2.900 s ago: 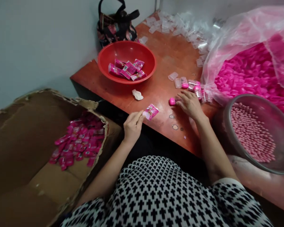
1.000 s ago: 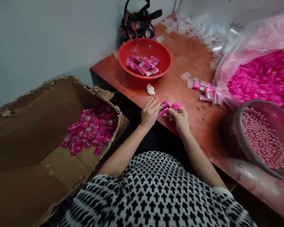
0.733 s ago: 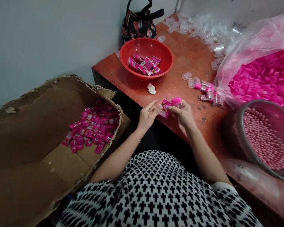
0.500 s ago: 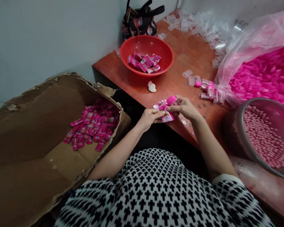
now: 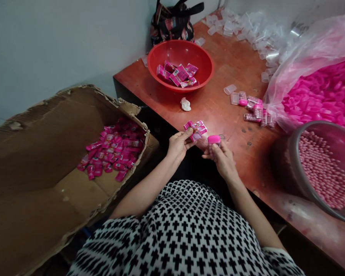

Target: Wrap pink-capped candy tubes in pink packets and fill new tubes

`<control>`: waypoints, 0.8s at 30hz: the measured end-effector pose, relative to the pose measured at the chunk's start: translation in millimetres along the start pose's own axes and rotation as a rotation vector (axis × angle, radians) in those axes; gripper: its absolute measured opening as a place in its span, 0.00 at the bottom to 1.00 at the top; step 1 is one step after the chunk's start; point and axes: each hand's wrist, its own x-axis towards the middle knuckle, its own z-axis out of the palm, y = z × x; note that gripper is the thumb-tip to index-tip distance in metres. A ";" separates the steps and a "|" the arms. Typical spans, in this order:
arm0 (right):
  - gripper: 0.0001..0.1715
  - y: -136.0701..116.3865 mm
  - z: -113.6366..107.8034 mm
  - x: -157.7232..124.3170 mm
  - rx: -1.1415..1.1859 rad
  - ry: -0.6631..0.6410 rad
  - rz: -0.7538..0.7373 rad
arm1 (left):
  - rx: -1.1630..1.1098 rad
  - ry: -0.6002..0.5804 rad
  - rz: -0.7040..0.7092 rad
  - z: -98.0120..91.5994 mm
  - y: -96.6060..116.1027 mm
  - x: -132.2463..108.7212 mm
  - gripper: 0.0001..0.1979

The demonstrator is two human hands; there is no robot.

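Note:
My left hand (image 5: 178,145) pinches a small pink printed packet (image 5: 196,128) at the near edge of the red-brown table (image 5: 218,115). Close beside it, my right hand (image 5: 222,158) is closed around a small clear container with a pink cap (image 5: 213,140). The packet and the capped container sit a few centimetres apart, not touching. Both hands hover just above the table's front edge, over my lap.
A red bowl (image 5: 158,63) holds several pink packets. An open cardboard box (image 5: 31,161) at left contains more. Right: a metal bowl (image 5: 293,153) of pink pellets, a plastic bag of pink caps (image 5: 319,92), filled containers (image 5: 253,111), empty clear ones (image 5: 247,27), a dark handbag (image 5: 172,21).
My right hand picked a pink-capped container off the table and brought it to the packet in my left hand. The two touched half a second ago; now they are slightly apart.

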 end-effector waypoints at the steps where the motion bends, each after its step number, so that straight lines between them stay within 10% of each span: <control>1: 0.19 2.1 2.6 -7.3 -0.040 0.003 -0.004 | -0.021 -0.006 -0.006 1.4 -1.4 -0.3 0.17; 24: 0.20 7.6 5.1 -2.3 -0.172 -0.022 -0.055 | 0.025 -0.226 0.070 16.6 -12.1 -13.4 0.20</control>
